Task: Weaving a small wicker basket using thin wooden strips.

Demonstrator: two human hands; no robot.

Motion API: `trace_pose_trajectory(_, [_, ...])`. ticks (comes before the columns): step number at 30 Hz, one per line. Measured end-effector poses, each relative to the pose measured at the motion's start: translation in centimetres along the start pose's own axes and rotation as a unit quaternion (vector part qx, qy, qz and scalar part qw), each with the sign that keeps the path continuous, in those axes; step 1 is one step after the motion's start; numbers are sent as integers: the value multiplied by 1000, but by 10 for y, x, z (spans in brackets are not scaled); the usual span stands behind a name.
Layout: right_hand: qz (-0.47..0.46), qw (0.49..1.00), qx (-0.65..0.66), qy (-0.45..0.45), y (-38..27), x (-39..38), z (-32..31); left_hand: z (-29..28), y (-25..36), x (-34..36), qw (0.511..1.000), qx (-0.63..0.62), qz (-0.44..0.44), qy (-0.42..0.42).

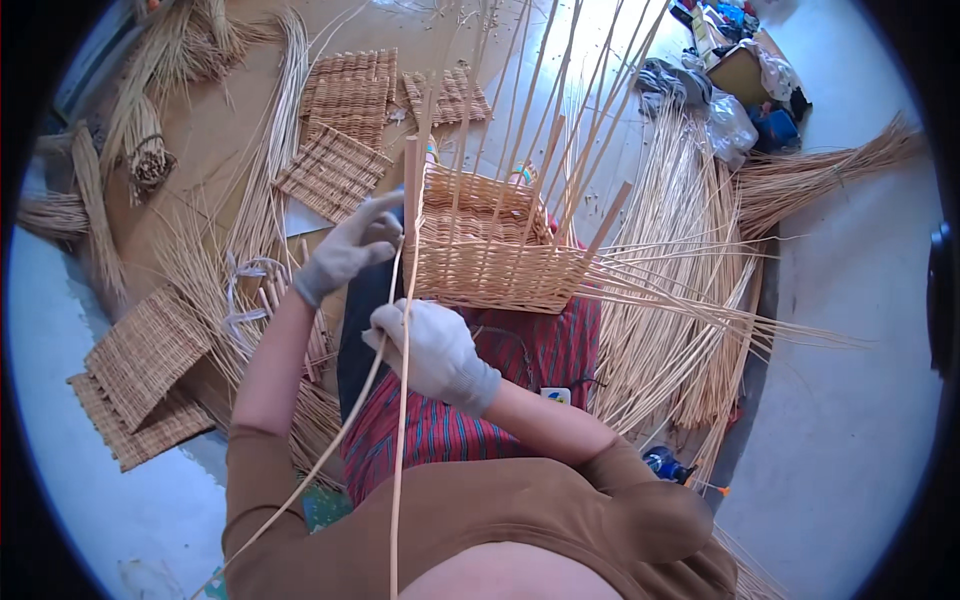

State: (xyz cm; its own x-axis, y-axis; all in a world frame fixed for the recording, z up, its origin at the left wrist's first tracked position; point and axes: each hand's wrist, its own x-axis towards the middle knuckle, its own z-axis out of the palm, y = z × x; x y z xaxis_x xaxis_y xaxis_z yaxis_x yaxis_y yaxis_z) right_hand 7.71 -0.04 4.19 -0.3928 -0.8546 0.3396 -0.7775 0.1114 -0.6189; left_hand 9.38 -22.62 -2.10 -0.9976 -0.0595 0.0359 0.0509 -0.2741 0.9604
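Two gloved hands: left hand [345, 250], right hand [430, 348]. One half-woven basket [490, 255] just beyond both hands. Two long canes [400, 440] running down past the right hand. Flat woven mats: three beyond the left hand [335, 172], [348, 95], [447, 95]; two stacked to its left, [148, 355] over [140, 430]. One large heap of loose canes [680, 280] right of the hands; upright stakes above the basket too many to count. One tied bundle [148, 150] far left of the left hand.
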Motion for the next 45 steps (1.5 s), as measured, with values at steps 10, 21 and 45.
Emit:
trace_pose_trajectory(10, [348, 820, 366, 269, 98, -53, -66, 14, -43, 22, 1000, 7, -27, -7])
trace_pose_trajectory(21, [-32, 971, -38, 232, 115, 122, -67, 42, -82, 20, 964, 109, 56, 236])
trace_pose_trajectory(45, [110, 966, -29, 233, 79, 18, -32, 65, -76, 25, 952, -84, 74, 285])
